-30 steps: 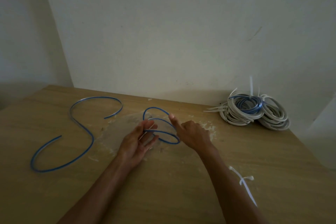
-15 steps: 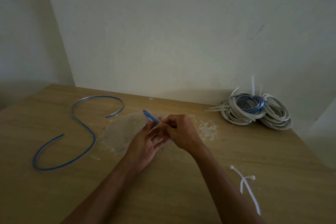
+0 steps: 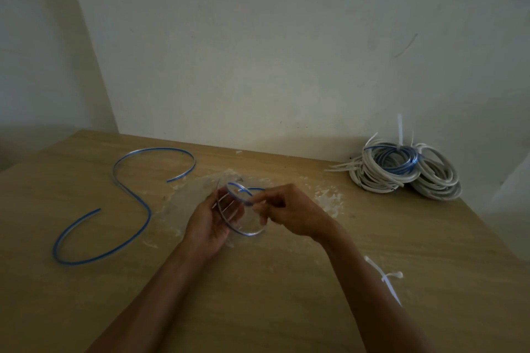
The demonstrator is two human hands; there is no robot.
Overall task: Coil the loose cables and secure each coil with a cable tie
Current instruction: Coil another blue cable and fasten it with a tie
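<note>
I hold a small coil of blue cable (image 3: 247,234) over the middle of the table (image 3: 286,309). My right hand (image 3: 289,209) pinches its top strand. My left hand (image 3: 210,223) backs the loop, fingers nearly straight; blur hides whether the thumb clamps it. A loose blue cable (image 3: 134,200) snakes at left.

In my fingers (image 3: 266,210), cable (image 3: 243,233): blue, silvery stripe. Left of fingers, loose cable (image 3: 143,209): same blue-silver. Far right, coils (image 3: 401,172): white, some blue. Right, nearer me, cable tie (image 3: 385,278): white. Under fingers, desk (image 3: 286,295): light wood grain, whitish smears.
</note>
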